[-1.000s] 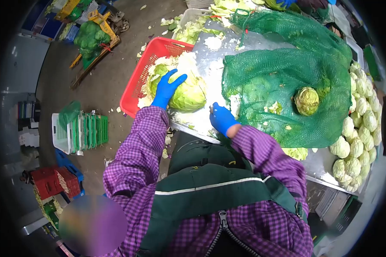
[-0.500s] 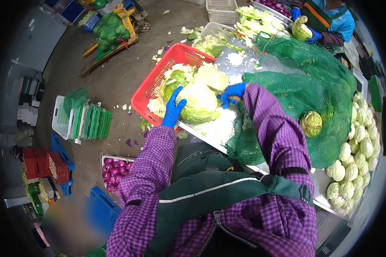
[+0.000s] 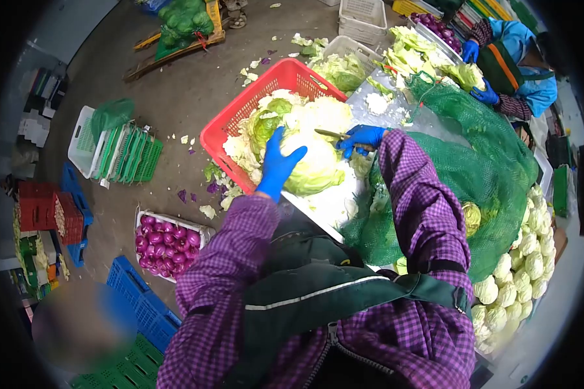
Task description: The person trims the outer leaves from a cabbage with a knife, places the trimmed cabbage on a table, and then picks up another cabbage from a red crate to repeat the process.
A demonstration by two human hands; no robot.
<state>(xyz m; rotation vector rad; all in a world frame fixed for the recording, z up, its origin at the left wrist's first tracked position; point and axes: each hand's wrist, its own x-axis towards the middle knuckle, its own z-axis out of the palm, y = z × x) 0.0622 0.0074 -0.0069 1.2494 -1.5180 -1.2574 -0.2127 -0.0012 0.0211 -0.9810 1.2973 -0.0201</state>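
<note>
A large pale-green cabbage [image 3: 313, 176] sits at the table edge, against the near end of a red basket [image 3: 222, 139]. My left hand [image 3: 280, 162], in a blue glove, lies against its left side with thumb and fingers spread. In my gloved right hand [image 3: 365, 139] is a knife [image 3: 329, 133], its blade pointing left over the top of the cabbage. The basket holds pale cabbage leaves and a greener cabbage piece [image 3: 266, 123]. White cabbage scraps [image 3: 334, 209] cover the table below the cabbage.
Green netting [image 3: 435, 188] covers the table on the right, with trimmed cabbages [image 3: 516, 285] stacked beyond. Across the table, a co-worker [image 3: 522, 71] in blue gloves handles a cabbage [image 3: 467, 75]. A crate of red onions [image 3: 169, 246] stands on the floor at left, near blue pallets [image 3: 139, 295].
The view has shifted. The knife blade now shows over the cabbage, and my left thumb has spread farther from the fingers. The co-worker's cabbage has come down to the leaf pile.
</note>
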